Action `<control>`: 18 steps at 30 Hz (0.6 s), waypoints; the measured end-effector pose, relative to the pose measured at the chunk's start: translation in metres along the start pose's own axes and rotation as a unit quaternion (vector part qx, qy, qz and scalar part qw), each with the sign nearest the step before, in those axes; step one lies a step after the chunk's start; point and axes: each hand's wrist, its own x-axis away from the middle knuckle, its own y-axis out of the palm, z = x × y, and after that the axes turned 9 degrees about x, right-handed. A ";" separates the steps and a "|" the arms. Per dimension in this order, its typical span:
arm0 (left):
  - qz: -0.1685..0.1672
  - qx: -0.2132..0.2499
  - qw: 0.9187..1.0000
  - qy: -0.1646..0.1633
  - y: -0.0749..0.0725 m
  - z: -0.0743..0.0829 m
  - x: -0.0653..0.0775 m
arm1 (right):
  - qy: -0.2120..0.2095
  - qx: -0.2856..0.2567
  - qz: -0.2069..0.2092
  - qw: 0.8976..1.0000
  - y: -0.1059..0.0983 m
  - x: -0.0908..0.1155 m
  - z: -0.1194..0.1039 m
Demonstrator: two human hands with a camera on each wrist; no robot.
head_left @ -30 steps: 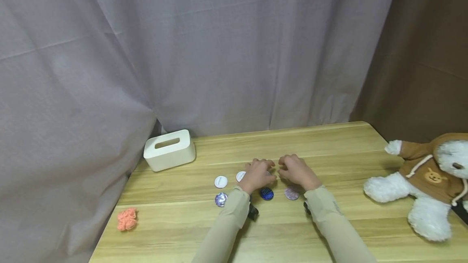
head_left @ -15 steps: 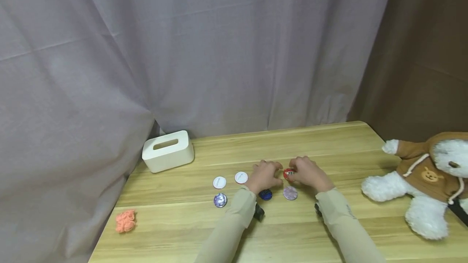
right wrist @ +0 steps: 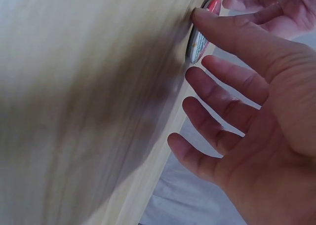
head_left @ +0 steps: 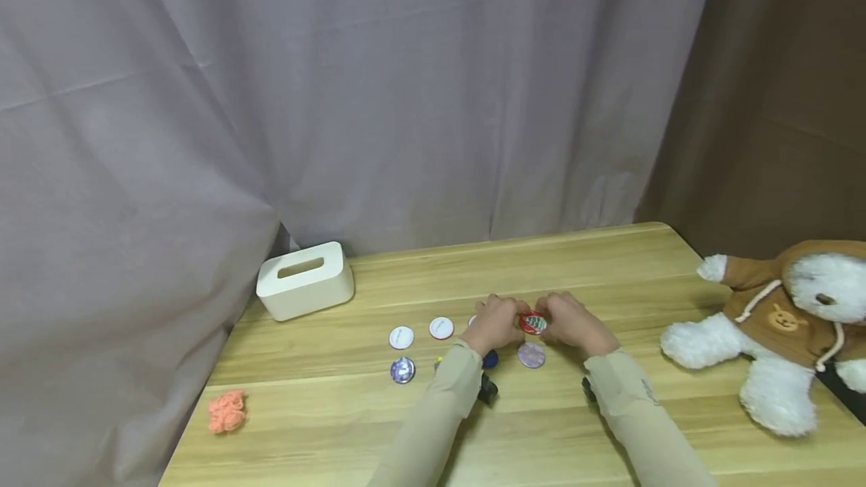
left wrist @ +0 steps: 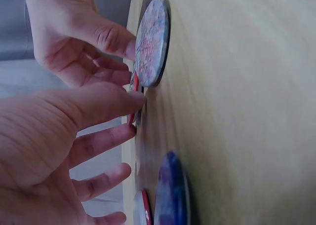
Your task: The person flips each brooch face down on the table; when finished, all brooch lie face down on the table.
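Observation:
In the head view a red-rimmed button badge (head_left: 533,322) lies between both hands. My left hand (head_left: 497,322) pinches its left side, thumb and index finger at the edge in the left wrist view. At its right side, my right hand (head_left: 575,325) holds the edge between thumb and index finger, other fingers spread. Just below sits a lilac badge (head_left: 531,355); a dark blue badge (head_left: 490,359) is partly hidden by the left hand. Two white badges (head_left: 442,328) and a purple patterned badge (head_left: 402,370) lie to the left. Another white badge peeks out beside the left hand.
A cream tissue box (head_left: 304,295) stands at the table's back left. A coral knitted piece (head_left: 226,412) lies near the left edge. On the right sits a white plush toy (head_left: 774,397) in a brown hoodie. Grey curtain (head_left: 406,96) hangs behind the table.
The red badge, hidden at first, came into view at the right hand's fingers. My left hand has moved right to its left edge. The view has shifted slightly.

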 end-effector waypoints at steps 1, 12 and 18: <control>0.003 -0.002 1.000 0.001 0.000 0.001 0.000 | -0.007 -0.002 0.002 1.000 0.001 0.000 0.000; 0.021 -0.022 1.000 0.006 0.003 0.004 0.000 | -0.038 -0.016 -0.004 0.999 0.003 0.000 -0.001; 0.025 -0.013 0.999 0.022 -0.001 0.004 0.000 | -0.035 -0.031 -0.022 0.999 -0.003 0.000 0.000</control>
